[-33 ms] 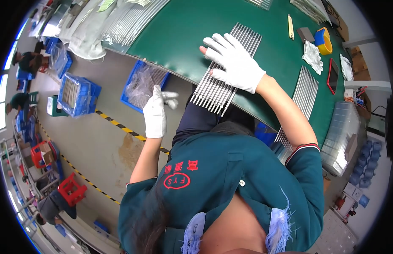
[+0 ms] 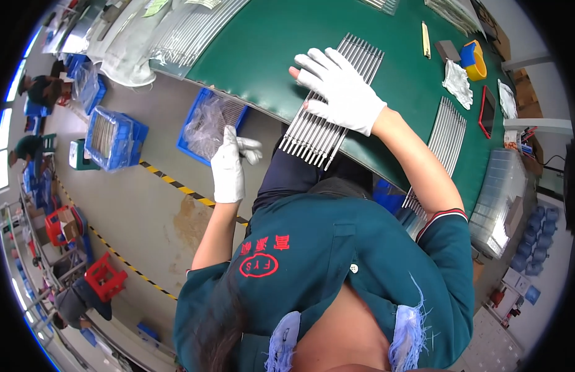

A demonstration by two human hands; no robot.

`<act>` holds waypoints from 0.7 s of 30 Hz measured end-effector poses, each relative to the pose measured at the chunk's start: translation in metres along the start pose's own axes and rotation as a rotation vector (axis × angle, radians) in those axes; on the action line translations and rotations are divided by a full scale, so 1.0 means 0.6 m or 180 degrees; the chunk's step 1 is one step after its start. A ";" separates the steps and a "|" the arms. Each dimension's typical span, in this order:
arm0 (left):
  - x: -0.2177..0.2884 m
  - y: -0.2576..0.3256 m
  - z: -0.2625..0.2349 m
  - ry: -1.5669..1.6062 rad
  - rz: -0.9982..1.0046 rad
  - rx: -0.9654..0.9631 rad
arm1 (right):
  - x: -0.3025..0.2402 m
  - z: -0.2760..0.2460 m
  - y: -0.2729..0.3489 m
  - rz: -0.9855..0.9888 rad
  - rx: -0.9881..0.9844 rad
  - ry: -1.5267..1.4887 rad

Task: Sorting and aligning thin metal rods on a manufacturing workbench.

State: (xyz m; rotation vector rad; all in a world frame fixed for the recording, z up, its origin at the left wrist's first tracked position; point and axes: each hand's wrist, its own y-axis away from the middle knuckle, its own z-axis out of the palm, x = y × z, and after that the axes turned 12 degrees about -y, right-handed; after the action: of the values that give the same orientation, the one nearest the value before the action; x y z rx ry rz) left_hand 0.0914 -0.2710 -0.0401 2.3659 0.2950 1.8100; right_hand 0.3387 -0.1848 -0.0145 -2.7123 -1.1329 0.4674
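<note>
My right hand (image 2: 340, 90), in a white glove, lies flat with fingers spread on a row of thin metal rods (image 2: 318, 133). The rods lie side by side on the green table (image 2: 269, 56), and their near ends stick out past its front edge. My left hand (image 2: 230, 164), also in a white glove, hangs off the table at my left side above the floor, fingers loosely apart, with nothing seen in it. It is nearest to a blue crate (image 2: 197, 102) lined with clear plastic on the floor.
A second row of rods (image 2: 450, 133) and a clear stack of trays (image 2: 498, 198) lie to the right. A yellow tape roll (image 2: 476, 62) and white cloth (image 2: 458, 84) sit far right. More blue crates (image 2: 117, 139), striped floor tape (image 2: 176, 183), red crates (image 2: 104, 276) and other people occupy the left.
</note>
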 end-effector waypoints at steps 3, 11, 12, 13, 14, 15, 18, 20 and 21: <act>-0.014 0.013 0.013 0.0518 -0.0446 -0.0240 | -0.007 0.020 -0.008 0.0041 -0.0206 0.0034; -0.003 0.024 0.049 0.0273 -0.0871 -0.0614 | -0.009 0.006 0.030 0.0113 -0.0334 0.0062; -0.004 0.024 0.053 0.0207 -0.0769 -0.0689 | -0.008 0.004 0.038 0.0110 -0.0364 0.0059; -0.002 0.023 0.053 0.0074 -0.0637 -0.0840 | -0.007 0.000 0.047 0.0126 -0.0373 0.0067; -0.001 0.024 0.057 0.0080 -0.0638 -0.0857 | -0.008 -0.005 0.055 0.0126 -0.0390 0.0062; 0.000 0.026 0.062 0.0045 -0.0634 -0.0932 | -0.008 -0.008 0.060 0.0122 -0.0406 0.0055; 0.008 0.027 0.069 -0.0063 -0.0529 -0.1062 | -0.008 -0.009 0.067 0.0131 -0.0408 0.0056; 0.012 0.024 0.071 -0.0124 -0.0581 -0.0960 | -0.008 -0.005 0.061 0.0138 -0.0373 0.0057; 0.005 0.022 0.071 -0.0125 -0.0574 -0.0955 | -0.008 -0.002 0.055 0.0136 -0.0341 0.0047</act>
State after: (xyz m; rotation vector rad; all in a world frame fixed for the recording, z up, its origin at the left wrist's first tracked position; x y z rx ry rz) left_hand 0.1341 -0.2828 -0.0455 2.0945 0.2074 1.5992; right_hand 0.3579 -0.2114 -0.0213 -2.8318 -1.1293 0.4031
